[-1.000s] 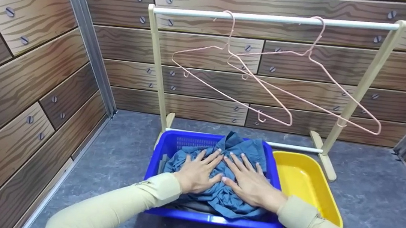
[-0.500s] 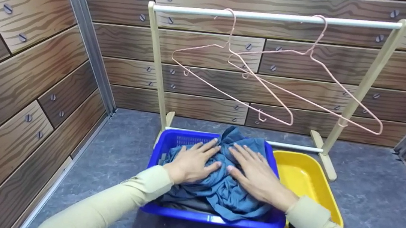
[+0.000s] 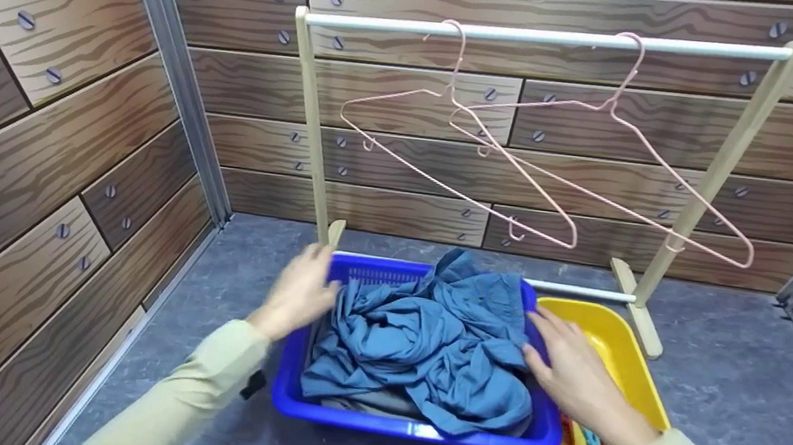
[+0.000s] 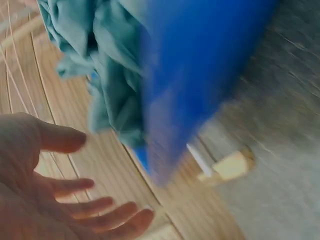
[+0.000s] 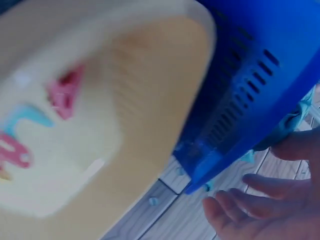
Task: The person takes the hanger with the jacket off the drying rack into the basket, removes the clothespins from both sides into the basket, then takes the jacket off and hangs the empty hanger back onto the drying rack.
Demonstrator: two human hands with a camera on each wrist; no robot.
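Observation:
A crumpled heap of blue cloth (image 3: 421,343) fills the blue plastic basket (image 3: 411,430), with some dark grey fabric (image 3: 378,401) beneath it. My left hand (image 3: 297,293) is over the basket's left rim, its fingers spread in the left wrist view and nothing in its grasp. On the opposite side, my right hand (image 3: 576,367) hovers by the right rim, between the basket and the yellow tray (image 3: 651,397). Its fingers are loosely extended and hold nothing in the right wrist view. Whether either hand touches the rim is unclear.
Behind the basket stands a wooden rack (image 3: 548,38) with two pink hangers (image 3: 457,203) on its top bar. Small red and blue clothespins (image 3: 591,440) lie in the yellow tray. Wood-patterned walls (image 3: 408,109) enclose the grey floor (image 3: 236,272).
Both hands have lifted off the blue cloth, where they were pressing flat, and moved apart toward the basket's left and right sides. Basket and hangers look unmoved.

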